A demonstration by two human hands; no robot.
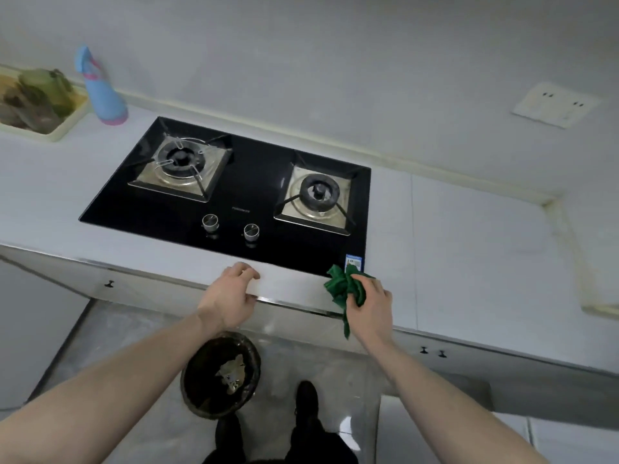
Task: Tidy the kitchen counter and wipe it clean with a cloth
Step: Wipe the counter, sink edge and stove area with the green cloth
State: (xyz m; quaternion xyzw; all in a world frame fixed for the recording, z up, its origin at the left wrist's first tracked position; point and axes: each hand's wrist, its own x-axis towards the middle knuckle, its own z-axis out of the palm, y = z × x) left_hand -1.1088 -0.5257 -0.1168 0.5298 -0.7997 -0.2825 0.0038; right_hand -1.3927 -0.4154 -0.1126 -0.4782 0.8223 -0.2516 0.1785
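At counter (469, 236) front edge, right hand (370, 301) gripped bunched green cloth (345, 288) beside hob (234, 195); left hand (231, 293) rested loosely curled, apparently empty. Wiping under way; next stroke needs cloth flattened.

Both bare forearms reached forward from below. The left hand (231, 296) rested at the bench (469, 249) front edge, fingers loosely curled, holding nothing. The right hand (370, 301) had its fingers curled round a bunched green cloth (343, 286).
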